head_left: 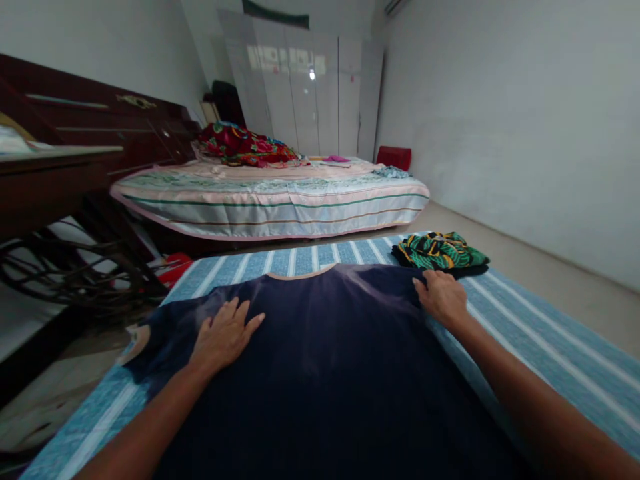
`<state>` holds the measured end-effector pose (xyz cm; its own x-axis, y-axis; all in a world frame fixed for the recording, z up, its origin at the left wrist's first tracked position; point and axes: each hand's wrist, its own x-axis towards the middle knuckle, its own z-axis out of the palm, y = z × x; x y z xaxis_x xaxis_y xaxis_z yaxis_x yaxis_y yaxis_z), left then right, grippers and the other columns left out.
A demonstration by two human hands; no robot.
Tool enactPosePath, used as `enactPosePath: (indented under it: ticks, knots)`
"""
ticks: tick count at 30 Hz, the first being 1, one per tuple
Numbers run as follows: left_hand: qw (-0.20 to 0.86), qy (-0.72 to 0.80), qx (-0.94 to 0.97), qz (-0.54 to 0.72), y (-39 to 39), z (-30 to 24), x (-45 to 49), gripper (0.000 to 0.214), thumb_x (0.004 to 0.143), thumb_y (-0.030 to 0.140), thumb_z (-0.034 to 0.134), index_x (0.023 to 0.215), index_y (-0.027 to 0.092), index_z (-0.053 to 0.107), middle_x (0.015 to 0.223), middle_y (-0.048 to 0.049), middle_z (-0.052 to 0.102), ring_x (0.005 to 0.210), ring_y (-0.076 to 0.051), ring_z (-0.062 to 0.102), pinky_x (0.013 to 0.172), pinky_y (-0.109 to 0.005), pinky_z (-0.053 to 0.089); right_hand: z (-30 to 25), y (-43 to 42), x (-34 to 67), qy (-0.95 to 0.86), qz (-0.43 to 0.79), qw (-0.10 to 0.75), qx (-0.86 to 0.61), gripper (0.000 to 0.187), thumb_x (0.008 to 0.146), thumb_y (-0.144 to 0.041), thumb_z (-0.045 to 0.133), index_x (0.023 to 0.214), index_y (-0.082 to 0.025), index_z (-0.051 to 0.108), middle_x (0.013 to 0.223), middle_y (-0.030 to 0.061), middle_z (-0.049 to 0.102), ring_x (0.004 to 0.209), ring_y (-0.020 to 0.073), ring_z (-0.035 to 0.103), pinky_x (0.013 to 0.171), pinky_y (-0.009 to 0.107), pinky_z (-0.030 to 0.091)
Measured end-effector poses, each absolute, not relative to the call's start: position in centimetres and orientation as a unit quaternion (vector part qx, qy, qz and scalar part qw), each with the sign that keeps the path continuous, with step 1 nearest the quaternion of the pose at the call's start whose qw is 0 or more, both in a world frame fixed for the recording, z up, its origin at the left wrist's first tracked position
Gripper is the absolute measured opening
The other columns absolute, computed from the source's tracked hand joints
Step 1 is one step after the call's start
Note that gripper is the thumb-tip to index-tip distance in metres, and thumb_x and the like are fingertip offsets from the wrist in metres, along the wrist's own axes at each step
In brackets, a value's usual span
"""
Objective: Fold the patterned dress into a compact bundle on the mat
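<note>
A dark navy shirt with pale trim at the neck lies spread flat on a blue-and-white striped sheet. My left hand rests flat on the shirt's left shoulder area, fingers stretched out and apart. At the shirt's right shoulder edge is my right hand, its fingers curled and pinching the fabric. A folded green, black and orange patterned garment sits just beyond my right hand on the sheet.
A mattress with a striped pastel cover lies ahead, with a red patterned cloth heaped on it. Dark wooden furniture stands at left, white wardrobes at the back, a red box by the right wall.
</note>
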<state>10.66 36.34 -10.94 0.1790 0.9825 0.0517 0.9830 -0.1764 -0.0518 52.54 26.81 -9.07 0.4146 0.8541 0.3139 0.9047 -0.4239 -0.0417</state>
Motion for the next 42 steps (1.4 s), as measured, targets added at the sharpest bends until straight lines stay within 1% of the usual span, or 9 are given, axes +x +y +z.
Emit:
enactPosePath:
  ticks: [3,8,13,19,22,26,32,37,42]
  knots:
    - [0.025,-0.663,-0.748,0.026,35.9,-9.8,11.8,0.061,0.086,0.048,0.026,0.132,0.012,0.042,0.145,-0.0188,0.03,0.134,-0.033,0.026,0.1,-0.057,0.028,-9.9,25.2,55.3,-0.466,-0.043,0.16,-0.869,0.046,0.087,-0.052,0.037,0.095,-0.017,0.066,0.087,0.0149,0.067,0.083,0.0275,0.062,0.066,0.034,0.041]
    - [0.068,-0.588,-0.806,0.004,33.7,-8.4,18.3,0.047,0.088,0.037,0.029,0.121,0.011,0.051,0.143,-0.0185,0.034,0.134,-0.031,0.025,0.103,-0.052,0.026,-11.5,25.2,56.4,-0.455,0.095,0.295,-0.835,0.045,0.075,-0.057,0.048,0.059,-0.019,0.064,0.059,0.0078,0.061,0.064,0.0236,0.06,0.057,0.03,0.039]
    - [-0.052,-0.463,-0.884,-0.023,32.0,-9.0,29.7,0.049,0.09,0.043,0.029,0.127,0.016,0.045,0.147,-0.0127,0.028,0.136,-0.027,0.021,0.105,-0.045,0.028,-12.3,26.6,55.2,-0.474,0.087,0.397,-0.781,0.016,0.069,-0.034,0.055,0.067,-0.019,0.059,0.063,-0.0001,0.06,0.063,0.0171,0.056,0.058,0.025,0.041]
    - [-0.092,-0.437,-0.894,-0.029,33.0,-10.8,37.6,0.059,0.091,0.049,0.019,0.136,0.014,0.034,0.15,-0.0142,0.021,0.138,-0.027,0.014,0.108,-0.048,0.019,-11.8,27.2,55.4,-0.498,0.054,0.467,-0.729,0.011,0.072,-0.027,0.046,0.077,-0.02,0.053,0.067,-0.0019,0.055,0.063,0.0148,0.052,0.062,0.024,0.041]
    - [-0.085,-0.444,-0.892,-0.016,33.3,-11.8,38.2,0.065,0.089,0.054,0.016,0.139,0.015,0.029,0.15,-0.0134,0.02,0.139,-0.028,0.012,0.108,-0.051,0.015,-12.3,27.2,56.2,-0.51,0.043,0.467,-0.721,0.008,0.07,-0.023,0.045,0.073,-0.021,0.053,0.068,-0.002,0.056,0.068,0.015,0.052,0.066,0.025,0.04]
    - [-0.081,-0.452,-0.888,-0.006,33.5,-12.2,38.3,0.068,0.087,0.059,0.016,0.14,0.018,0.027,0.152,-0.0114,0.016,0.139,-0.028,0.009,0.108,-0.054,0.013,-13.8,27.7,57.3,-0.465,0.045,0.465,-0.752,0.007,0.071,-0.027,0.047,0.07,-0.022,0.051,0.06,-0.0029,0.054,0.061,0.016,0.052,0.06,0.025,0.039]
    - [-0.098,-0.465,-0.88,0.01,33.6,-12.0,38.8,0.076,0.083,0.067,0.013,0.142,0.02,0.025,0.152,-0.0105,0.013,0.139,-0.031,0.007,0.106,-0.061,0.011,-13.7,27.9,58.3,-0.399,0.055,0.46,-0.791,0.028,0.083,-0.041,0.038,0.07,-0.019,0.051,0.048,-0.0018,0.053,0.044,0.0156,0.051,0.048,0.025,0.037]
    - [-0.102,-0.477,-0.873,0.01,33.4,-11.9,39.2,0.078,0.082,0.068,0.016,0.142,0.02,0.025,0.152,-0.0104,0.012,0.139,-0.031,0.007,0.105,-0.063,0.009,-11.7,25.2,56.1,-0.483,-0.01,0.413,-0.772,0.016,0.082,-0.032,0.046,0.08,-0.02,0.056,0.072,0.0037,0.062,0.067,0.0187,0.057,0.063,0.027,0.039]
    - [-0.107,-0.48,-0.871,0.01,33.3,-11.8,39.2,0.077,0.083,0.067,0.017,0.142,0.019,0.025,0.152,-0.0105,0.011,0.139,-0.032,0.006,0.105,-0.062,0.008,-9.7,21.8,52.1,-0.68,-0.187,0.261,-0.66,0.028,0.09,-0.022,0.035,0.087,-0.017,0.062,0.096,0.0123,0.061,0.09,0.023,0.053,0.08,0.033,0.037]
